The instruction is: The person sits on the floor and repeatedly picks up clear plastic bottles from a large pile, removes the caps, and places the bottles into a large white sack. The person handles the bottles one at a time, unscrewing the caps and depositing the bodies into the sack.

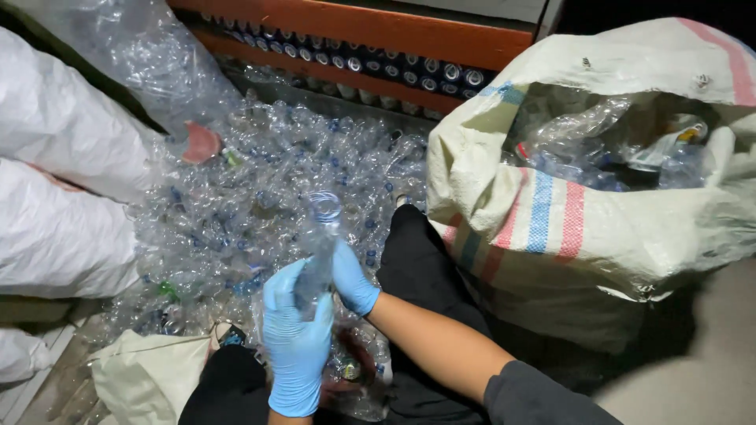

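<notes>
Clear bottle (319,244) is gripped by both gloved hands, left (297,338) and right (352,277) (fingers closed); crushed plastic may slip.

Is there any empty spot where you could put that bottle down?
Bare floor shows at the lower right, below the striped sack. The middle is crowded with the heap of crushed bottles, from the white bags to that sack. Both gloved hands, left and right, hold one clear bottle.

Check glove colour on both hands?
Light blue, on the left hand and right hand; head view.
</notes>
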